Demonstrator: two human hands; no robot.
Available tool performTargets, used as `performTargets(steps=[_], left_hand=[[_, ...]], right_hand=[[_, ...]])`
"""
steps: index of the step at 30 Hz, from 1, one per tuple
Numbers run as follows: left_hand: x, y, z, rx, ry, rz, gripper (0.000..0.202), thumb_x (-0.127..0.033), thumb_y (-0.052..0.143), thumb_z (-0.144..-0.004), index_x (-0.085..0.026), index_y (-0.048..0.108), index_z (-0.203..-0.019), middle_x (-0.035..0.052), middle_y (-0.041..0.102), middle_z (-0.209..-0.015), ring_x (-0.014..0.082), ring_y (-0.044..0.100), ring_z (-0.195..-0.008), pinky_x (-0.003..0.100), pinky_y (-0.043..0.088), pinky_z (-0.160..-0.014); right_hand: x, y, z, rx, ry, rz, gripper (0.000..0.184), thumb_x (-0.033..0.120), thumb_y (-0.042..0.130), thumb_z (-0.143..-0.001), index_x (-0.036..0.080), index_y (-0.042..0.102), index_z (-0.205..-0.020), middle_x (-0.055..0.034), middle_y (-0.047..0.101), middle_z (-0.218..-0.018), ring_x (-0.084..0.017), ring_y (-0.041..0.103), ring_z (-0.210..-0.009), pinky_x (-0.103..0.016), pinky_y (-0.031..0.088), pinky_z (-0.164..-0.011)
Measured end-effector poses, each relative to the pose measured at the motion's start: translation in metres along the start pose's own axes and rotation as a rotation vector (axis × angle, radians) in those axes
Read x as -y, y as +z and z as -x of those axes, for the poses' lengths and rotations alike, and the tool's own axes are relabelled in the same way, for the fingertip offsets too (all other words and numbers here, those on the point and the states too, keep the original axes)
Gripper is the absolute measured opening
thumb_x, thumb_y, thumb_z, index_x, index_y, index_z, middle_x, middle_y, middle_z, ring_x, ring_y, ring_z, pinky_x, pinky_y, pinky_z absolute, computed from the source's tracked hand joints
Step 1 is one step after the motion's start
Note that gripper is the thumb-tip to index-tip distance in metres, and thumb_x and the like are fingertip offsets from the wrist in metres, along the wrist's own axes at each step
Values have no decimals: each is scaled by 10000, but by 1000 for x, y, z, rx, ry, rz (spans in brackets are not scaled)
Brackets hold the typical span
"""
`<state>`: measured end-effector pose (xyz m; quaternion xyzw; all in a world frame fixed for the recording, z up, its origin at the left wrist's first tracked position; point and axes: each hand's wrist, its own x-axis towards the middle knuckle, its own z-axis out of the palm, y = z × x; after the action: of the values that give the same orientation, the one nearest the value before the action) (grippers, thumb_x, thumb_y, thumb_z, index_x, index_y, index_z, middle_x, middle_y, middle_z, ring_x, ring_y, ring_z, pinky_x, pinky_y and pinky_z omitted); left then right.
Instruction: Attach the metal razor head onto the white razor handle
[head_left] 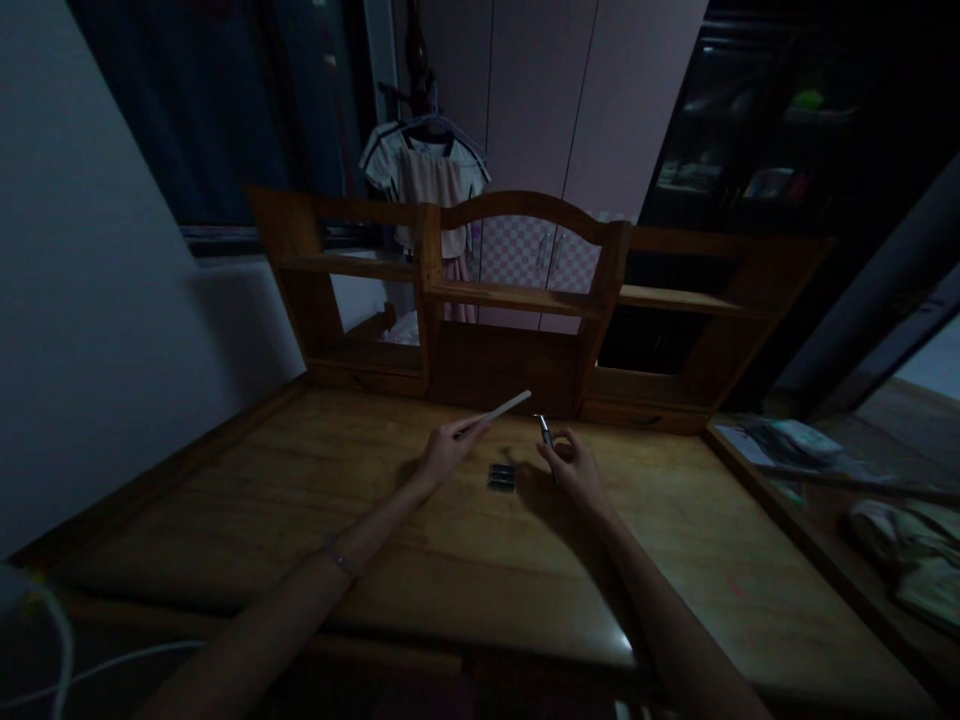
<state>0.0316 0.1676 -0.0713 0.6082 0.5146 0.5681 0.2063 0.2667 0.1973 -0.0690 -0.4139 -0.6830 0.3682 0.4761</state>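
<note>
Near frame centre, a thin pale stick (510, 403) lies in your left hand (444, 455); to its right, a slim dark-and-silver tool (545, 431) is in your right hand (574, 466). Between your hands, slightly lower in frame, a small dark three-barred item (502, 478) lies on the broad wooden desk (450, 570), before the brown wooden shelf unit (517, 296).

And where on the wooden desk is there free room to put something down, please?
The desk looks bare between the left hand and the wall, and between the right hand and the right wooden edge. The middle is crowded: both hands, a pale stick, a pen-like tool and three dark pieces.
</note>
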Motion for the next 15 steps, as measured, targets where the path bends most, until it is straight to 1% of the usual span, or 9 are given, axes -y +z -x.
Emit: performTargets(steps=[3, 5, 7, 9, 12, 13, 15], left_hand=[[-14, 6, 9, 53, 0, -32, 396, -457, 599, -827, -196, 688, -1110, 42, 691, -1077, 208, 641, -990, 285, 483, -879], [-17, 6, 12, 75, -15, -76, 396, -468, 586, -832, -209, 686, -1115, 37, 685, -1095, 213, 633, -1013, 295, 472, -900], [-17, 2, 13, 79, -58, -117, 405, -482, 572, -836, -197, 693, -1097, 48, 692, -1073, 222, 638, -996, 311, 475, -890], [-17, -3, 14, 46, -100, -123, 426, -490, 561, -839, -166, 699, -1079, 65, 703, -1034, 226, 649, -957, 321, 484, -868], [-22, -10, 18, -18, -95, -87, 441, -482, 571, -833, -139, 695, -1080, 74, 704, -1028, 217, 649, -947, 311, 483, -861], [-25, -11, 20, -12, -81, -78, 433, -476, 578, -831, -144, 694, -1084, 71, 701, -1041, 213, 645, -959, 305, 479, -867], [-31, -12, 23, 47, -73, -75, 413, -471, 588, -826, -155, 705, -1065, 65, 703, -1034, 212, 646, -959, 297, 479, -858]], right_hand=[[4, 1, 4, 22, -76, 32, 349, 549, 581, -796, 207, 550, -855, 61, 420, -524, -107, 376, -476, -220, 239, -445], [7, 1, 7, 35, -94, 30, 341, 540, 560, -820, 206, 549, -882, 60, 413, -537, -107, 373, -485, -221, 234, -450], [10, 1, 9, 38, -106, 29, 335, 533, 540, -838, 206, 549, -910, 60, 406, -546, -108, 374, -491, -220, 233, -453], [12, -1, 10, 26, -123, 41, 327, 524, 527, -851, 205, 548, -924, 60, 399, -548, -108, 372, -493, -218, 233, -454], [14, -2, 12, -11, -168, 105, 311, 505, 510, -866, 203, 551, -931, 56, 416, -551, -110, 375, -488, -219, 241, -459], [15, -3, 12, -26, -188, 139, 305, 497, 507, -870, 204, 555, -935, 54, 425, -549, -111, 381, -486, -220, 248, -464], [17, -4, 14, -41, -235, 210, 287, 475, 499, -877, 208, 565, -960, 48, 458, -557, -116, 407, -488, -221, 267, -479]])
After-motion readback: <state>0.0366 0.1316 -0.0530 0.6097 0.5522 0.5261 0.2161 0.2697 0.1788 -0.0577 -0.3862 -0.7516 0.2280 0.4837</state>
